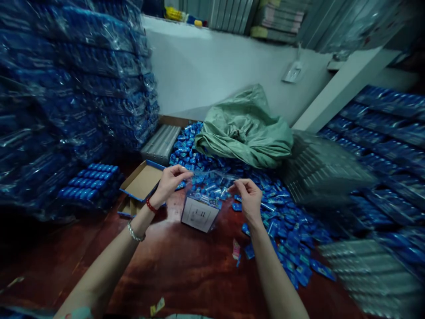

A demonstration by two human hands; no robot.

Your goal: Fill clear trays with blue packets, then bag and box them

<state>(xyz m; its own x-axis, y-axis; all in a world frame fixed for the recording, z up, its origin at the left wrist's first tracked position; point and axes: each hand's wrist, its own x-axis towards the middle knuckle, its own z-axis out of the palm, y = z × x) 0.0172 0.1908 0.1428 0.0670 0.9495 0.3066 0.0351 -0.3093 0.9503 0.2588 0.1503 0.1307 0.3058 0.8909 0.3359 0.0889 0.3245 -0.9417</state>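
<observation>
The clear bag (202, 201) appears partly filled: left hand (169, 181) and right hand (249, 197) fingers pinch its open rim, loose blue packets (285, 235) still heaped beside it.

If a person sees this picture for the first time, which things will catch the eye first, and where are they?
In the middle, the left hand and the right hand hold open a clear plastic bag above the dark red table. Behind and right of it spreads a heap of small blue packets, with a crumpled green sack lying on its far end. On the left rises a tall stack of blue wrapped bundles.
</observation>
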